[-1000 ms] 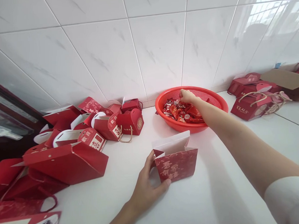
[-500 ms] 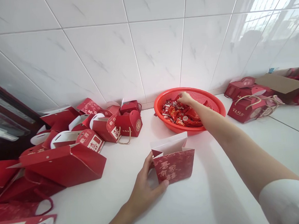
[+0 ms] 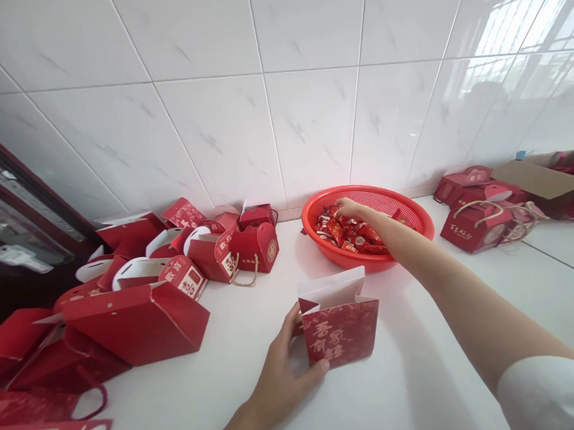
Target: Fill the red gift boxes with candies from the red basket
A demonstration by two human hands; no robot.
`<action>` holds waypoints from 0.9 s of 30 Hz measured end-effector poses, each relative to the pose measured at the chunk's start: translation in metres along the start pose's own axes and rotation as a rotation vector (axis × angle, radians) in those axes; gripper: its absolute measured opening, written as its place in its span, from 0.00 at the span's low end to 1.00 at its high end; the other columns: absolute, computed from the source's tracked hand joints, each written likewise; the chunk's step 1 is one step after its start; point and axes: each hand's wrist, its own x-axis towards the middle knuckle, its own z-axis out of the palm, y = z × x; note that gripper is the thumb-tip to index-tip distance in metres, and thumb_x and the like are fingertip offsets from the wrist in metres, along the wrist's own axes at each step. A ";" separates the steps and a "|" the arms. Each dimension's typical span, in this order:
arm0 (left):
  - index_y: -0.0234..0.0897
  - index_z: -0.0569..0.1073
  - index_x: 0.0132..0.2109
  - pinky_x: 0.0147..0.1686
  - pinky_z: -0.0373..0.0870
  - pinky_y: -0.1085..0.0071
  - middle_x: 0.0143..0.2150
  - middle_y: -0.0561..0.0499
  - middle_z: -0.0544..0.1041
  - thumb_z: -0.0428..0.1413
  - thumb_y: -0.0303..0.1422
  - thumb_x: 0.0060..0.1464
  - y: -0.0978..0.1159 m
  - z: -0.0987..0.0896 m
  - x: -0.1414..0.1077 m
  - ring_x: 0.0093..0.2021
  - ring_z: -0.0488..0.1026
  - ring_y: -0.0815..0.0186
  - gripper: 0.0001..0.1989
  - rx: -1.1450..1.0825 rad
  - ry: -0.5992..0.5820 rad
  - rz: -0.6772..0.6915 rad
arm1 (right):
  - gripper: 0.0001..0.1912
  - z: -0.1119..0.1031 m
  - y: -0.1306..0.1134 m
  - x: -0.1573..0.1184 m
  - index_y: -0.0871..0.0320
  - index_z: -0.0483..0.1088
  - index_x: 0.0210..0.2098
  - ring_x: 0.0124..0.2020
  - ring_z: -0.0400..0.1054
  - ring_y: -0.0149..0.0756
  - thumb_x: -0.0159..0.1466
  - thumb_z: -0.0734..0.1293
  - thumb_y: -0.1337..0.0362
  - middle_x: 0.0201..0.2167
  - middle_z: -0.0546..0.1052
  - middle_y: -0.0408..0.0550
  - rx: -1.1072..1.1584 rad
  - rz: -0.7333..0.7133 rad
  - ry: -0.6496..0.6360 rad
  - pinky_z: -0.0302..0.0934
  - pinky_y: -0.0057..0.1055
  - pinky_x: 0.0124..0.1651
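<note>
An open-topped red gift box point(image 3: 341, 331) with gold characters stands upright on the white counter. My left hand point(image 3: 289, 364) holds it by its left side, thumb at the front lower corner and fingers behind. Beyond the box is a red plastic basket point(image 3: 362, 262) of wrapped sweets point(image 3: 353, 233). My right hand point(image 3: 349, 207) reaches into the basket over the far part of the sweets. Its fingers are curled together and partly turned away, so whatever they pinch is hidden.
Several red gift boxes point(image 3: 138, 321) crowd the left side, some with raised flaps. More boxes with rope handles point(image 3: 477, 226) stand at the right, beside a cardboard carton point(image 3: 547, 183). A tiled wall point(image 3: 311, 129) rises behind the counter.
The view has tilted up a little, so everything sits lower in it. My right hand has shifted slightly left within the basket. My left hand keeps its hold on the box.
</note>
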 end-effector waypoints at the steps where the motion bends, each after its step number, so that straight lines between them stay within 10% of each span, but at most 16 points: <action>1: 0.40 0.58 0.70 0.61 0.66 0.51 0.64 0.36 0.72 0.66 0.34 0.52 -0.001 0.000 0.000 0.62 0.70 0.45 0.42 0.004 -0.009 0.002 | 0.21 0.000 0.001 -0.012 0.48 0.72 0.50 0.34 0.70 0.39 0.60 0.70 0.49 0.36 0.79 0.46 0.068 -0.029 -0.008 0.61 0.30 0.33; 8: 0.40 0.57 0.70 0.61 0.66 0.52 0.64 0.36 0.71 0.64 0.34 0.52 -0.002 0.001 0.001 0.62 0.70 0.46 0.42 0.044 -0.024 0.053 | 0.22 -0.010 0.010 -0.060 0.48 0.71 0.52 0.36 0.71 0.41 0.61 0.68 0.49 0.39 0.78 0.47 0.261 -0.053 -0.045 0.62 0.31 0.33; 19: 0.42 0.58 0.71 0.64 0.62 0.52 0.67 0.39 0.69 0.66 0.37 0.50 0.003 -0.001 -0.001 0.66 0.66 0.44 0.44 -0.020 -0.044 0.106 | 0.12 -0.008 -0.076 0.011 0.58 0.69 0.30 0.31 0.71 0.35 0.52 0.76 0.65 0.28 0.76 0.46 0.403 -0.199 -0.145 0.65 0.32 0.36; 27: 0.43 0.73 0.62 0.62 0.62 0.53 0.61 0.43 0.76 0.59 0.48 0.55 0.002 -0.009 0.008 0.62 0.69 0.45 0.30 -0.536 0.042 0.000 | 0.09 0.045 -0.104 -0.055 0.60 0.72 0.32 0.30 0.72 0.32 0.57 0.74 0.63 0.27 0.78 0.44 0.295 -0.478 -0.615 0.67 0.29 0.35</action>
